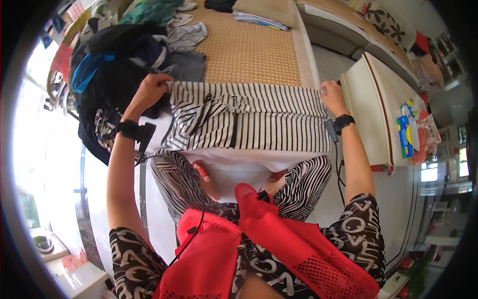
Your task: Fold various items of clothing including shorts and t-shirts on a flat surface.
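Note:
A black-and-white striped garment [276,123] lies spread across the front of the surface before me, its far edge nearly straight. Gathered, twisted fabric and a dark strip show on its left half. My left hand [152,89] pinches the far left corner between thumb and fingers. At the far right corner, my right hand [333,96] grips the cloth edge with its fingertips. Just beyond the garment lies the woven mat [250,52] on the bed. Black straps with small devices sit on both wrists.
A large heap of dark clothes [123,67] lies at the left, with a grey garment [186,65] beside it. Folded clothes [263,15] sit at the back. A cream cabinet [368,112] bearing a blue box [405,136] stands close on the right. Cables hang near both arms.

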`<state>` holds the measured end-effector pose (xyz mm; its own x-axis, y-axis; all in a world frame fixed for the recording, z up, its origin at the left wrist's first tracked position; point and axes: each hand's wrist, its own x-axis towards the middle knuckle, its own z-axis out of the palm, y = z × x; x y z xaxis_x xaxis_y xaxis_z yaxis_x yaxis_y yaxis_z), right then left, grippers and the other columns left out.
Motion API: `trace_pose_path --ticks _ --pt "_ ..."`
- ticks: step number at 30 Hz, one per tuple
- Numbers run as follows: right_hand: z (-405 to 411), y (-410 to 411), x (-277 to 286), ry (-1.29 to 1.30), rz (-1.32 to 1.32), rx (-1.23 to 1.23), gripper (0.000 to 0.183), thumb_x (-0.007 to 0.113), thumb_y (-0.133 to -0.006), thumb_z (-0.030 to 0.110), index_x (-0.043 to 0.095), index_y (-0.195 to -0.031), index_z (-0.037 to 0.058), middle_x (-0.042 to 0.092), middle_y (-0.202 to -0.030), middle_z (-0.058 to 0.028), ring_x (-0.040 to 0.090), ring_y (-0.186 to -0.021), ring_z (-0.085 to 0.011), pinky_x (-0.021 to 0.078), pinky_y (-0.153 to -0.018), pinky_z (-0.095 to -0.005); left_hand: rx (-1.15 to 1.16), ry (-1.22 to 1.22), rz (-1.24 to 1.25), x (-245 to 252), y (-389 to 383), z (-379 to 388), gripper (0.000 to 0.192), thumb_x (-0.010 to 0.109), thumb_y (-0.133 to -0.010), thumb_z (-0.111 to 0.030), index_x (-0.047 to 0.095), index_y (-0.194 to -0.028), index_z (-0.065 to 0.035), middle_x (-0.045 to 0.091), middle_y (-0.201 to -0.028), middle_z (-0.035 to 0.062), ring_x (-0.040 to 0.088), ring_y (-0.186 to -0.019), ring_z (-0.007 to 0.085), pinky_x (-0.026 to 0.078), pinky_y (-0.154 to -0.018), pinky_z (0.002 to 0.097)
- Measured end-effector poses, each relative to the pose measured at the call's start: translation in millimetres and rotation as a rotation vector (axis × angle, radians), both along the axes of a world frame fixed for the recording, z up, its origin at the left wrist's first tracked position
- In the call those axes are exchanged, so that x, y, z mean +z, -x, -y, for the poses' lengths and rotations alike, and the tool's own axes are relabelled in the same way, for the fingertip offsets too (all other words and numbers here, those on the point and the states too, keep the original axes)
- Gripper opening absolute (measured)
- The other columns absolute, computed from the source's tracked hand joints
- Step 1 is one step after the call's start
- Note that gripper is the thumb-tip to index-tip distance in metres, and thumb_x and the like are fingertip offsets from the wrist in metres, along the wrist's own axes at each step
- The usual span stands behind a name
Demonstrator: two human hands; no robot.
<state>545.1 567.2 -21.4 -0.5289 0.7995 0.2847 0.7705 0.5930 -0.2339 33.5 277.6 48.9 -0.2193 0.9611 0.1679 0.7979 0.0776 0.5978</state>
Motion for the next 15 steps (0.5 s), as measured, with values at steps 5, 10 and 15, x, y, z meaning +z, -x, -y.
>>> trace_pose_path --ticks 5,10,15 --pt "70 72 41 0.024 -0.229 0.398 0.018 0.063 -0.085 0.006 0.065 -0.103 0.0021 0.063 -0.103 -0.0175 0.06 -0.1 -0.037 0.0486 -0.089 -0.044 0.02 -0.194 0.037 8 -4 27 0.035 0.062 -0.083 0.002 0.067 -0.118 -0.0035 0.07 -0.101 0.0175 0.07 -0.089 0.0254 0.054 -0.08 0.0336" --pt "150 158 55 0.21 -0.275 0.746 0.019 0.063 -0.088 0.009 0.065 -0.105 -0.0003 0.063 -0.102 -0.0163 0.063 -0.094 -0.0327 0.0507 -0.086 -0.039 0.055 -0.378 -0.05 17 -42 56 0.02 0.06 -0.09 0.002 0.068 -0.108 0.0009 0.066 -0.093 0.0114 0.066 -0.085 0.0195 0.052 -0.078 0.0281" --pt "182 238 43 0.121 -0.175 0.965 0.027 0.062 -0.081 0.003 0.066 -0.108 0.0013 0.063 -0.111 -0.0128 0.061 -0.107 -0.03 0.0459 -0.097 -0.0406 -0.113 -0.352 0.05 1 -74 47 0.018 0.059 -0.091 0.002 0.069 -0.106 0.0017 0.069 -0.096 0.0127 0.067 -0.086 0.0215 0.051 -0.078 0.0311"
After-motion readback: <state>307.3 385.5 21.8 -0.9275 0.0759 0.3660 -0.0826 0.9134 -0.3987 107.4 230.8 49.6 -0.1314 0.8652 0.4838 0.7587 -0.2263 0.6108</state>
